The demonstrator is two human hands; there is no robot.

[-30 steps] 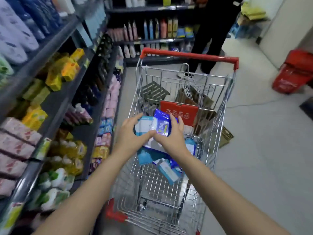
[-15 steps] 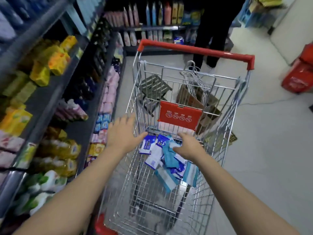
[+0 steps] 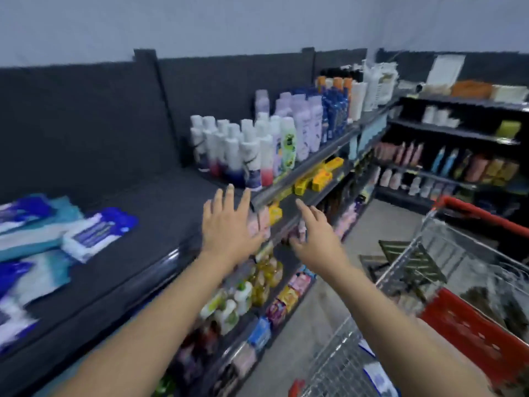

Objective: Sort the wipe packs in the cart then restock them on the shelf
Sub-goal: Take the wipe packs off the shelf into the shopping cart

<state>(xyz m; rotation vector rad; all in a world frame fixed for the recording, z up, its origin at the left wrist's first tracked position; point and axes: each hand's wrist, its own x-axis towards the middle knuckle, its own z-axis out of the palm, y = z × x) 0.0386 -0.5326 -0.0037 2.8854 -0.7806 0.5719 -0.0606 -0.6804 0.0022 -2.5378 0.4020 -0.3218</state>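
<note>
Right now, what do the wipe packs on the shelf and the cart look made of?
Wipe packs: probably soft plastic film, printed blue and white, lying limp. Cart: silvery metal wire, seen in its grid walls; red handle looks plastic.

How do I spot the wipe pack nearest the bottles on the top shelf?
Start at the dark top shelf on the left, with its pile of wipe packs. The pack lies at the pile's right edge, closest to the white bottles. Unlike the teal packs beside it, it is white with a blue label.

White bottles above yellow boxes
</note>
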